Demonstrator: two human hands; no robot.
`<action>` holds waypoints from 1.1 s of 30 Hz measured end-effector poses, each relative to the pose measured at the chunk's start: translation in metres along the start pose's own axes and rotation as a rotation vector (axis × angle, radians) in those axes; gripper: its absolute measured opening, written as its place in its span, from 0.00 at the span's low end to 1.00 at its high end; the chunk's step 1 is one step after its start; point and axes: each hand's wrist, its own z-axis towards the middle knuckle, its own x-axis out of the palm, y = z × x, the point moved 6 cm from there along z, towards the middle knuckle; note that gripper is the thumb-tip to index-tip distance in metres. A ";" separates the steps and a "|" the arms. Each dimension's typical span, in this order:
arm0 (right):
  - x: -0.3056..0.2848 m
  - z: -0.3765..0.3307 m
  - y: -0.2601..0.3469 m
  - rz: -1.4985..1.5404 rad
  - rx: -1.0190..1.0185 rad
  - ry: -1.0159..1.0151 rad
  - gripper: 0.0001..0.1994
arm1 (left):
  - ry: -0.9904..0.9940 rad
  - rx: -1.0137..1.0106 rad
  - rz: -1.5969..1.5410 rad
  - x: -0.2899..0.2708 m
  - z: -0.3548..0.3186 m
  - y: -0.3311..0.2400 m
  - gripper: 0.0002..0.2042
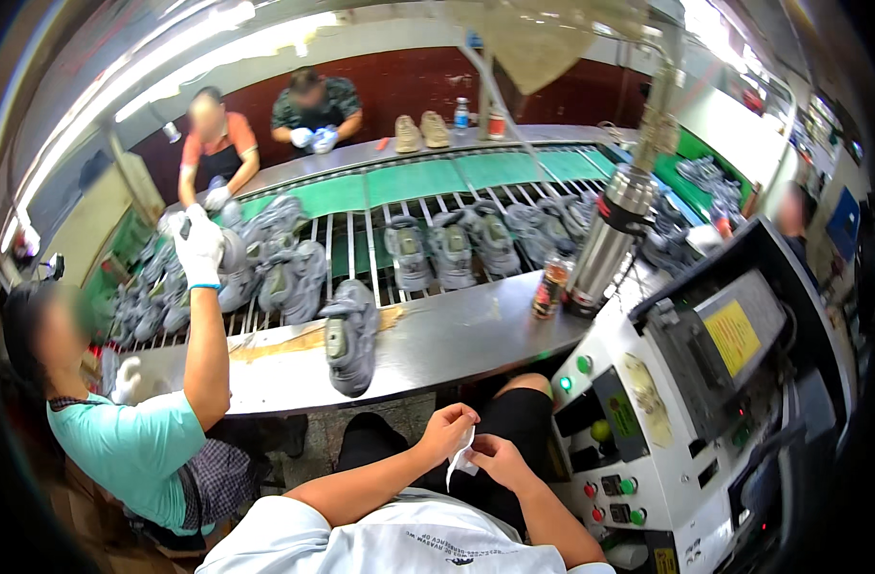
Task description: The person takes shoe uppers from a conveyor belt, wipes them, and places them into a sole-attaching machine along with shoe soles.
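Note:
Above my lap, my left hand [447,430] pinches a small, thin white piece [462,457] that looks like tissue or soft cloth. My right hand [502,463] has its fingers closed on the other side of that piece, close to the left hand. One narrow end of it hangs down between the hands. Beyond them, a single grey shoe [350,340] lies on the near edge of the metal table [437,330], toe toward me. Neither hand touches the shoe or the table.
A roller conveyor with a green belt [409,182] carries several grey shoes [452,251]. A drink bottle [549,289] and a steel flask [612,234] stand at the table's right. A control machine [629,430] flanks me. Co-workers sit left and across; one gloved hand [200,251] holds a shoe.

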 end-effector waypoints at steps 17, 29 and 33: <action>-0.022 -0.014 -0.075 0.499 0.067 -0.424 0.04 | -0.833 0.107 0.803 -0.221 0.018 -0.126 0.43; -0.088 0.010 -0.135 0.465 0.021 -0.746 0.02 | -0.755 0.184 0.828 -0.304 0.203 -0.150 0.40; -0.070 0.016 -0.085 0.199 0.144 -0.842 0.03 | -0.855 0.407 0.955 -0.358 0.151 -0.145 0.35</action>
